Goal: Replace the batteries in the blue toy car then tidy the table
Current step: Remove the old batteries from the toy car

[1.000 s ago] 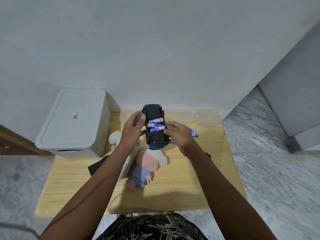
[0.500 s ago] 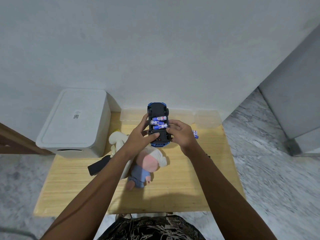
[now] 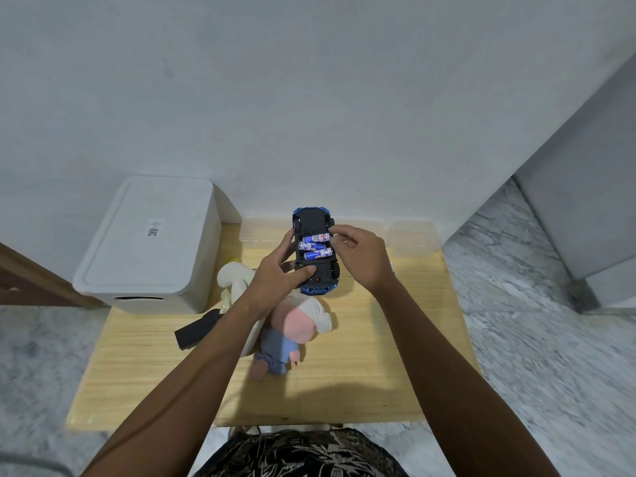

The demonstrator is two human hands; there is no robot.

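Currently mid battery swap: blue toy car (image 3: 315, 251) upside down above wooden table (image 3: 361, 356), long axis pointing away twd wall. Gripped by left hand (image 3: 280, 271) at near end; right hand (image 3: 361, 253) fingertips pinching at top battery (image 3: 315, 238). Next prob: seat or pull it, w/ care.

In my left hand (image 3: 275, 273) the car (image 3: 315, 253) is matt black plastic underneath, its batteries (image 3: 314, 246) glossy. Below my grip lies a soft cloth doll (image 3: 296, 325) on pale smooth wood table (image 3: 378, 356).
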